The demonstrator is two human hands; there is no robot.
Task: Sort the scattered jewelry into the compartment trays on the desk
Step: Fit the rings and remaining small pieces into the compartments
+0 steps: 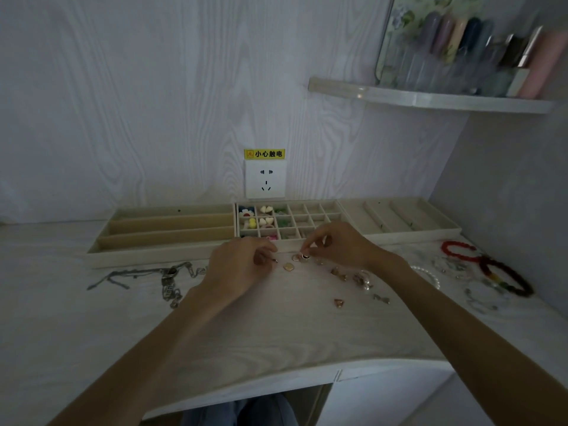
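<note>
Pinching a tiny metal charm (pixel 274 260) in the left hand (pixel 238 267), fingers curled; pinching a small dark-centred earring (pixel 305 256) in the right hand (pixel 339 242), both hovering just above the table (pixel 276 333) beside gold charms (pixel 289 266). Sitting just behind, a grid compartment tray (pixel 310 217) holding heart and flower pieces, flanked by two long-slot trays (pixel 159 232). Lying left, silver chains (pixel 169 279); lying right, beaded bracelets (pixel 491 265).
</note>
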